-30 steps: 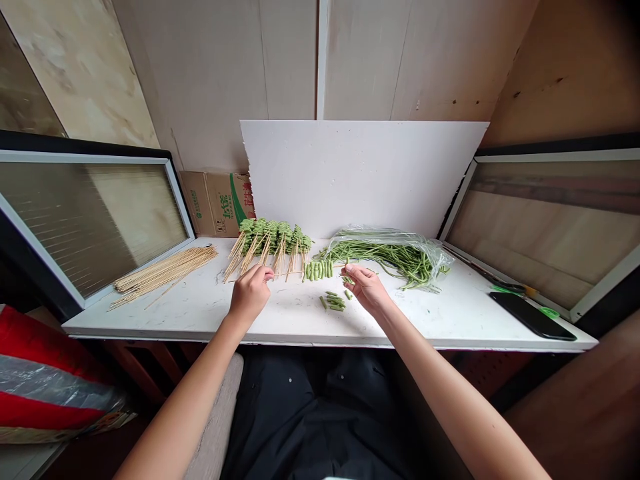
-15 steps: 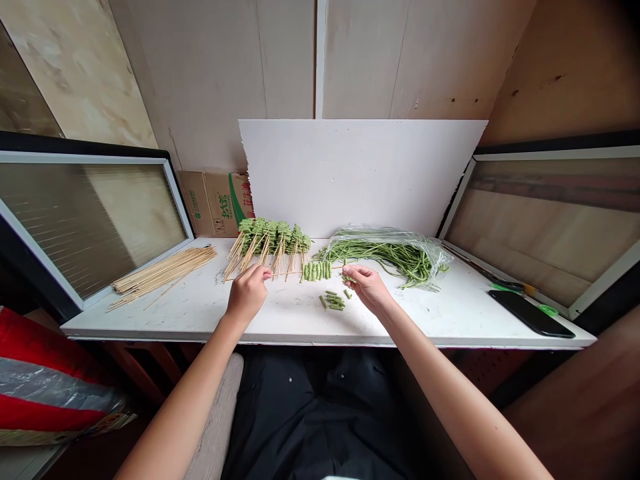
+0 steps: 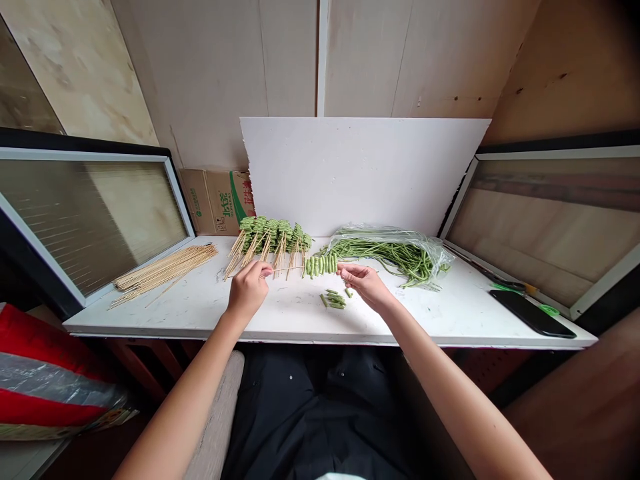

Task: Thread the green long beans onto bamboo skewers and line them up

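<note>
My left hand (image 3: 249,288) is closed around the blunt end of a thin bamboo skewer (image 3: 287,268), held level above the white table. A row of short green bean pieces (image 3: 319,266) hangs side by side along its right part. At the right end of that row, my right hand (image 3: 364,283) has thumb and fingers pinched together against the last bean piece; the skewer's tip is hidden there. Below lie several loose bean pieces (image 3: 335,299). Just behind my left hand, a stack of loaded bean skewers (image 3: 273,233) rests with its sticks pointing toward me.
A bundle of bare bamboo skewers (image 3: 163,270) lies at left on the table (image 3: 280,323). Long uncut beans (image 3: 395,255) spill from a clear plastic bag (image 3: 435,253). A black phone (image 3: 530,312) lies at right, a carton (image 3: 215,200) behind, and a white board (image 3: 365,173) at the back.
The bean piece in my right hand has moved left onto the skewer and now joins the row. The row spreads further right, while my left hand keeps its hold.
</note>
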Motion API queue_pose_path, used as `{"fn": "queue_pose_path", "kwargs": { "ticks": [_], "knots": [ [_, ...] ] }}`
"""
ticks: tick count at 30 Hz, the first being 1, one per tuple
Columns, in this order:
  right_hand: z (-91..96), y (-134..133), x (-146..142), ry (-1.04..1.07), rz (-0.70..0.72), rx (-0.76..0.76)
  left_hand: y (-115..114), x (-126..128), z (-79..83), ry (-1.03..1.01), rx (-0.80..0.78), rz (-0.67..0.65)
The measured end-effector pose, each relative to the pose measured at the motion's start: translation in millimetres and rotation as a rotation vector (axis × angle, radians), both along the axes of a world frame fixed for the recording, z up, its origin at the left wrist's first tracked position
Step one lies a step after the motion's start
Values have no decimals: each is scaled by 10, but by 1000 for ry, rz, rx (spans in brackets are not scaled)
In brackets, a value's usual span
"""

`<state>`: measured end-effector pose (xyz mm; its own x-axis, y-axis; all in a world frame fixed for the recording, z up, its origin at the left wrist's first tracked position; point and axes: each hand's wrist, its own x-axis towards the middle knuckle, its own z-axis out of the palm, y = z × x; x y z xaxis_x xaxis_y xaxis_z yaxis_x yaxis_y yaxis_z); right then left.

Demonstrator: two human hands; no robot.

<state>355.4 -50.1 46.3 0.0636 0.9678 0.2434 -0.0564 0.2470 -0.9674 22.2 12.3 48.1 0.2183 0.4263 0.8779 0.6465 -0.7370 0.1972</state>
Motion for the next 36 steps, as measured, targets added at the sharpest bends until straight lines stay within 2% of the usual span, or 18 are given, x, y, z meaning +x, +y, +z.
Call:
{"fn": "queue_pose_path", "kwargs": {
  "ticks": [4,8,12,16,18,20,25,28,32,36],
  "knots": [
    [-130,79,277,-507,-221,112,59,-50,-40,-6,-8,23],
    [-349,157,386,-781,-385,81,67,-38,-69,5,5,10],
    [-491,179,313,-1111,-456,-5,54,-15,-67,22,4,4],
    [-495,151,223,-1230,-483,44,48,-6,-63,25,8,1],
    [-446,135,212,-1192,-490,85,45,-3,-63,21,24,-3],
    [-367,127,227,-1054,-474,105,39,0,-61,17,35,-3],
    [-141,122,286,-349,-249,-12,18,12,-41,-9,30,-8],
    [-44,88,263,-41,-148,-11,-13,46,-26,-43,13,-12],
    [62,7,179,186,10,-4,-62,107,-19,-71,1,-39],
    [148,-47,136,293,64,-8,-80,126,-21,-79,-12,-41]
  ]
}}
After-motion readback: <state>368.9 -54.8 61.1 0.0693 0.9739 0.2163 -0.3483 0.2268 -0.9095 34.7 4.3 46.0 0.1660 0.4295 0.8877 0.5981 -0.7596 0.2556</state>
